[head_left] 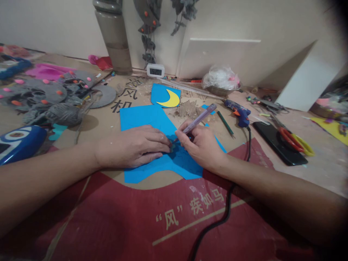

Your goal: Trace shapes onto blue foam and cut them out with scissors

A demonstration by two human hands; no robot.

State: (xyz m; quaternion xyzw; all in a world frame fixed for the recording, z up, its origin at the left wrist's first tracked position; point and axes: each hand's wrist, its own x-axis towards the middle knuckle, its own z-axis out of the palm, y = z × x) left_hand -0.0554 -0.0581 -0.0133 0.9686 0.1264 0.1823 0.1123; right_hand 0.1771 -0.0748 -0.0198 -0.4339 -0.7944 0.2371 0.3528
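Note:
A blue foam sheet (141,117) lies on a cardboard-covered table (114,217). My left hand (133,146) lies flat on it, fingers stretched out and pressing a small dark piece at the fingertips. My right hand (202,145) is closed around a purple pen (198,119), whose tip touches the sheet beside my left fingertips. A yellow crescent moon (170,99) rests on another blue piece (159,92) farther back.
A blue glue gun (239,112) with its black cord (217,221), a green pencil (225,123), a black phone (274,139) and red-and-yellow scissors (295,139) lie to the right. Grey felt shapes (49,98) pile up at left. A small clock (155,70) stands by the wall.

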